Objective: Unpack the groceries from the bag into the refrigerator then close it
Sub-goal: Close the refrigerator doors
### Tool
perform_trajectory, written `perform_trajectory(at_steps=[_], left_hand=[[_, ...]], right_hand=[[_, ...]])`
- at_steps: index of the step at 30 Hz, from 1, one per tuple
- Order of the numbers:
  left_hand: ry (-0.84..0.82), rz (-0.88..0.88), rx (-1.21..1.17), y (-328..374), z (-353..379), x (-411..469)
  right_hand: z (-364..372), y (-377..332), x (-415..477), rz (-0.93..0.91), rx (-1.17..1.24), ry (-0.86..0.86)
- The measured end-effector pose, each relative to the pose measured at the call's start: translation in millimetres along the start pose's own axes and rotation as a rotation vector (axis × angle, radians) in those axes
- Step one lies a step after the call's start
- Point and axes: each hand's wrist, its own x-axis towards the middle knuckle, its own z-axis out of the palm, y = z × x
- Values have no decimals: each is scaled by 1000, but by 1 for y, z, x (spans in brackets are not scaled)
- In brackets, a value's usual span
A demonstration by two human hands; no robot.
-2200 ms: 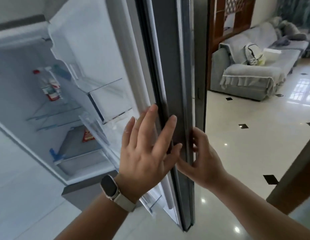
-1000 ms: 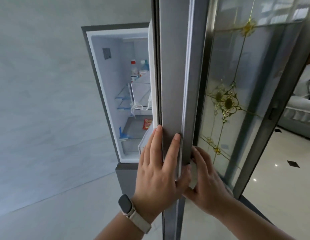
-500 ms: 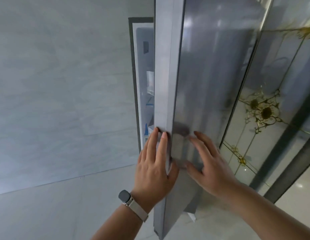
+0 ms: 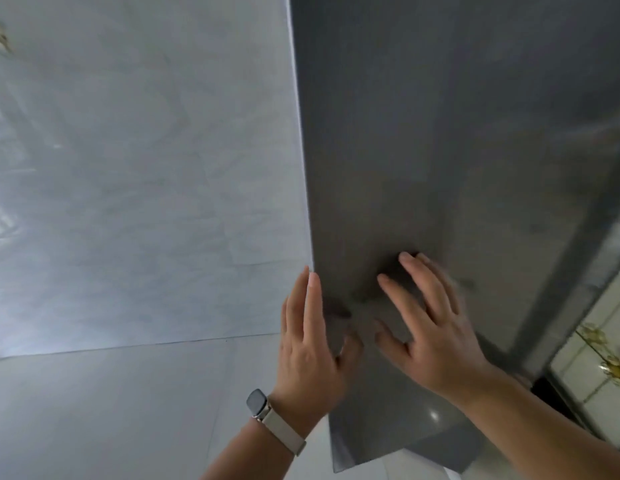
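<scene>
1. Refrigerator door (image 4: 422, 150): grey panel filling the right of the view, its left edge against the pale wall (image 4: 128, 168); no interior shows, so the door appears shut or nearly so.
2. Right hand (image 4: 429, 327): fingers spread, palm flat on the door face; blurred.
3. Left hand (image 4: 310, 341): fingers together along the door's left edge, thumb on the face; a watch (image 4: 258, 403) sits on the wrist.
4. Technique: even palm pressure near the opening edge would seat the seal; fingertips are best kept clear of the closing gap.
5. Glass panel (image 4: 599, 358): far right, apart from the door.
</scene>
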Motion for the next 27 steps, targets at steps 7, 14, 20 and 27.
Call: perform_trajectory(at_steps=[7, 14, 20, 27], left_hand=[[47, -186, 7, -38, 35, 39], [12, -290, 65, -73, 68, 65], [37, -288, 64, -95, 89, 87], [53, -246, -40, -123, 109, 103]], right_hand=[[44, 42, 25, 50, -77, 51], [72, 69, 43, 47, -75, 7], [92, 87, 52, 23, -126, 10], [115, 102, 60, -3, -215, 8]])
